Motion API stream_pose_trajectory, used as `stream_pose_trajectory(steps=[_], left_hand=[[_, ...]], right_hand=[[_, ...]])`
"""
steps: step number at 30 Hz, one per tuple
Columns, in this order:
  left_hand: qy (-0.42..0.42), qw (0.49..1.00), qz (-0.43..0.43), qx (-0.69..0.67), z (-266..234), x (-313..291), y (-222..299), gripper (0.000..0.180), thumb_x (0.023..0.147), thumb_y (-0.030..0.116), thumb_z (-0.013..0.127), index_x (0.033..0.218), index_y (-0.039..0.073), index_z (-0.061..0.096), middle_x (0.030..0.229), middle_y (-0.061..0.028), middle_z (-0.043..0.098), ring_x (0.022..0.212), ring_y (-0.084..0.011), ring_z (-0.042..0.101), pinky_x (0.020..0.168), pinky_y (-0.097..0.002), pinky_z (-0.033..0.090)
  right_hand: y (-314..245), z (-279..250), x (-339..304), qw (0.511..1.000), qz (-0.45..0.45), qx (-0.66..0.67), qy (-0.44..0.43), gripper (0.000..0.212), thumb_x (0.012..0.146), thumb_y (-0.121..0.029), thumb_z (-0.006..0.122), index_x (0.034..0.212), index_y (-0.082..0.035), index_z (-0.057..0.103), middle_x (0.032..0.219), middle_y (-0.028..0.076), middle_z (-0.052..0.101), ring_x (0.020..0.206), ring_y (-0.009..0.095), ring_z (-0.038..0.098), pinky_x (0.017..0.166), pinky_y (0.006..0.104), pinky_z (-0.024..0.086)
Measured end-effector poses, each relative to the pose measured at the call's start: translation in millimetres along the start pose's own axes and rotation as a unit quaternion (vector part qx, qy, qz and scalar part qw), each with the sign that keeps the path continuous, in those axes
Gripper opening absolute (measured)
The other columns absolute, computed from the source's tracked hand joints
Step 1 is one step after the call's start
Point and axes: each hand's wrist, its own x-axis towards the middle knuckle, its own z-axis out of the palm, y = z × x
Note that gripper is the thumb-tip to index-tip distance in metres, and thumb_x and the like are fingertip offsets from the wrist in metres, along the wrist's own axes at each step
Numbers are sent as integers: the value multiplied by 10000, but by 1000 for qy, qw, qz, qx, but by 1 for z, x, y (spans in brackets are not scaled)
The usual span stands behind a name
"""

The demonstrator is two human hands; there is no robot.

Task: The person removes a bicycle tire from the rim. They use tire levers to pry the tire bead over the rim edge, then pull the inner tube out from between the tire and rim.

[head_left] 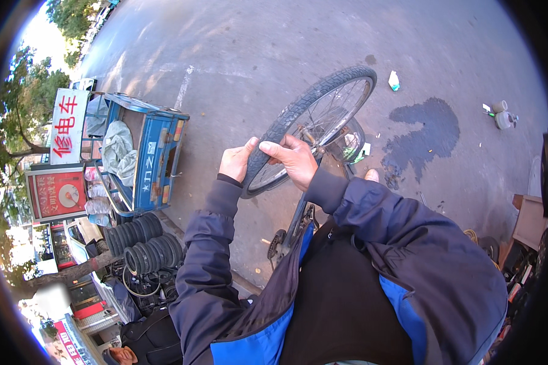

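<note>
A bicycle wheel with a grey, dusty, knobbly tire (pixel 286 118) slants up and to the right in front of me. My left hand (pixel 236 163) is closed round the tire's near left part, thumb on the tread. Beside it, my right hand (pixel 293 163) grips the same stretch, its thumb pressing the tread and its fingers bent over the spoke side. The thumbs nearly meet. Spokes and a rusty hub (pixel 309 137) show past my right hand. Below the wheel, the bicycle's chainring (pixel 277 242) is partly hidden by my jacket.
A blue cargo tricycle (pixel 155 161) stands at left, with stacked black tires (pixel 153 254) nearer me. A person (pixel 149 337) is at lower left. A wet patch (pixel 424 131) darkens the pavement, between a white-and-green packet (pixel 394 81) and a pale container (pixel 505 120). Boxes (pixel 527 225) stand at right.
</note>
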Motion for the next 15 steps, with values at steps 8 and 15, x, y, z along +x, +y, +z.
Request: stream_pose_trajectory(steps=[8, 15], left_hand=[[-1, 998, 20, -59, 10, -2, -3, 497, 969, 414, 733, 879, -75, 747, 815, -32, 705, 708, -79, 593, 645, -251, 484], [53, 997, 54, -31, 20, -10, -1, 469, 971, 388, 737, 907, -76, 753, 816, -17, 698, 717, -67, 584, 651, -242, 477]], right_hand=[[-7, -12, -15, 999, -18, -17, -31, 253, 959, -236, 740, 1092, -30, 678, 967, 8, 672, 897, 105, 609, 842, 295, 489], [-13, -16, -5, 998, 34, -51, -15, 228, 965, -183, 722, 1096, -3, 675, 991, 30, 693, 956, 110, 636, 897, 312, 513]])
